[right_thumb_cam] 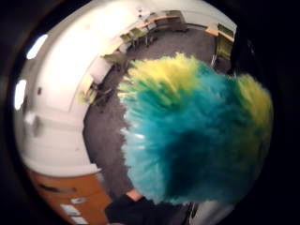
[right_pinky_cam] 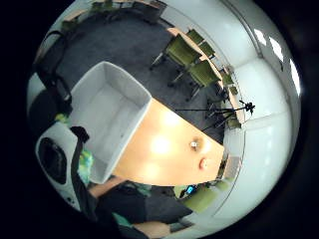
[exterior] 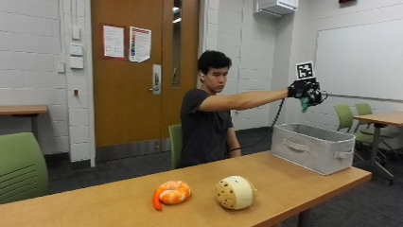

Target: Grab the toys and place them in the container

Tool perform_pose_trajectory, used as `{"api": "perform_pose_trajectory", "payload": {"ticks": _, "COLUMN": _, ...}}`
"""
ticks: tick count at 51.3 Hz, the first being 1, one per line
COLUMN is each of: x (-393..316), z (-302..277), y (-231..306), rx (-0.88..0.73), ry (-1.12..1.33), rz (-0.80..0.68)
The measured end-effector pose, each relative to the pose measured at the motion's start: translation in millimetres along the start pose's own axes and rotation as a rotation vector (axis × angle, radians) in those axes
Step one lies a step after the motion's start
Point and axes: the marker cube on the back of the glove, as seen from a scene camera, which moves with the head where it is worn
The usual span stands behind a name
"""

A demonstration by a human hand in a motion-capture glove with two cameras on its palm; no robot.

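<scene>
Seated behind a long wooden table (exterior: pixel 277 189), a person in a dark T-shirt stretches the black-gloved right hand (exterior: pixel 304 90) out at shoulder height, well above a grey fabric container with side handles (exterior: pixel 313 146) that stands at the table's far end. Gloved fingers are closed round a fluffy teal-and-yellow plush toy (exterior: pixel 305 102), a tuft of which hangs below the hand in the outside view. From the thumb side of the palm, that same toy (right_thumb_cam: pixel 197 136) fills most of the picture, its shaggy fur teal in the middle and yellow toward the tips. From the little-finger side, the container (right_pinky_cam: pixel 107 119) appears open-topped and pale inside, set on the table (right_pinky_cam: pixel 169 154) beneath the hand. Nearer the camera, two more toys lie on the tabletop, well apart from the container: an orange plush shrimp, curled up (exterior: pixel 171 193), and just beside it a round cream plush with brown dots (exterior: pixel 235 192).
</scene>
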Motion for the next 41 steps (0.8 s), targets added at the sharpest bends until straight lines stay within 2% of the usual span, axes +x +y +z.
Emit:
{"api": "perform_pose_trajectory", "payload": {"ticks": 4, "x": 14.1, "z": 16.8, "y": 1.0, "rx": -0.041, "ry": 0.167, "rz": -0.078}}
{"api": "perform_pose_trajectory", "payload": {"ticks": 9, "x": 31.3, "z": 34.0, "y": 2.6, "rx": -0.162, "ry": 0.309, "rz": 0.073}}
{"api": "perform_pose_trajectory", "payload": {"ticks": 12, "x": 34.9, "z": 38.9, "y": 5.1, "rx": -0.216, "ry": 0.322, "rz": 0.104}}
{"api": "perform_pose_trajectory", "payload": {"ticks": 18, "x": 39.8, "z": 38.8, "y": 4.6, "rx": -0.176, "ry": 0.251, "rz": 0.228}}
{"api": "perform_pose_trajectory", "payload": {"ticks": 22, "x": 40.1, "z": 37.9, "y": 8.6, "rx": -0.172, "ry": 0.26, "rz": 0.209}}
{"api": "perform_pose_trajectory", "payload": {"ticks": 28, "x": -9.5, "z": 42.1, "y": 14.0, "rx": -0.155, "ry": 0.241, "rz": 0.194}}
{"api": "perform_pose_trajectory", "payload": {"ticks": 35, "x": 6.9, "z": 23.3, "y": 39.7, "rx": -0.141, "ry": 0.162, "rz": 0.216}}
{"api": "perform_pose_trajectory", "payload": {"ticks": 38, "x": 22.6, "z": 12.9, "y": 54.7, "rx": -0.138, "ry": 0.16, "rz": 0.161}}
{"api": "perform_pose_trajectory", "payload": {"ticks": 41, "x": 65.2, "z": 0.7, "y": 70.8, "rx": -0.128, "ry": 0.272, "rz": 0.27}}
